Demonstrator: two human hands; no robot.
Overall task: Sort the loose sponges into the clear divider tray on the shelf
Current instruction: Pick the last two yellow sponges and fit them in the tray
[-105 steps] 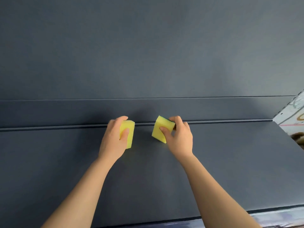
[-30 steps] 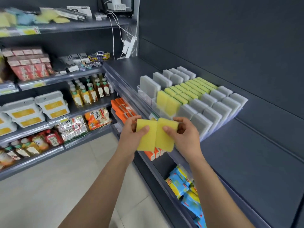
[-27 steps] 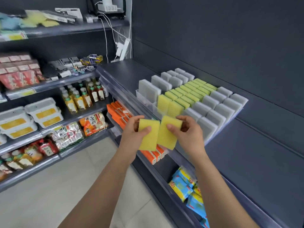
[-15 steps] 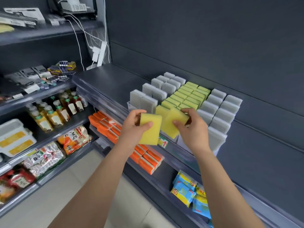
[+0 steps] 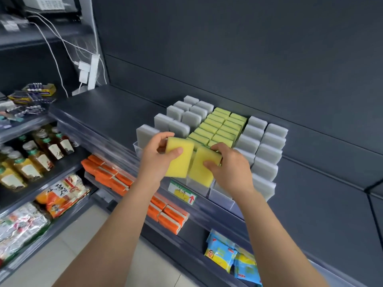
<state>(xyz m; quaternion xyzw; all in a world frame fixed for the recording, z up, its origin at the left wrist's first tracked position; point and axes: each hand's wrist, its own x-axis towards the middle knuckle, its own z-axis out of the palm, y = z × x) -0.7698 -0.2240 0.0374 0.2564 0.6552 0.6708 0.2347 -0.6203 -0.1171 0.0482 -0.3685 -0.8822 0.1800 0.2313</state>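
The left hand (image 5: 155, 160) grips a yellow sponge (image 5: 179, 160), thumb laid across its broad face and fingers curled behind its top edge. The right hand (image 5: 230, 168) pinches a second yellow sponge (image 5: 202, 168) the same way, thumb on the face and fingers hooked over the top. Both sponges are held upright, side by side, with their inner edges meeting or nearly so.

They hang at the front of the clear divider tray (image 5: 220, 196). The right-hand sponge's lower end overlaps the tray's front middle compartment, though whether it touches the plastic cannot be told. The left-hand one sits slightly higher, above the tray's front wall.

Inside the tray, yellow-green sponges (image 5: 217, 129) stand on edge in the two middle lanes, running to the back. Grey sponges (image 5: 180, 119) fill the lanes on the tray's left side, and more grey sponges (image 5: 263, 146) fill those on its right.

The tray stands on a dark grey shelf (image 5: 116, 112), against the back panel. Just below the tray's front, a price label (image 5: 182, 193) with a red arrow is fixed to the shelf edge. Further below the tray lie orange packs (image 5: 165, 212) and, lower again, blue and yellow packets (image 5: 228, 255). Well to the left of the tray are drink bottles (image 5: 31, 160), and up and left of it a white power strip (image 5: 92, 71) with cables.
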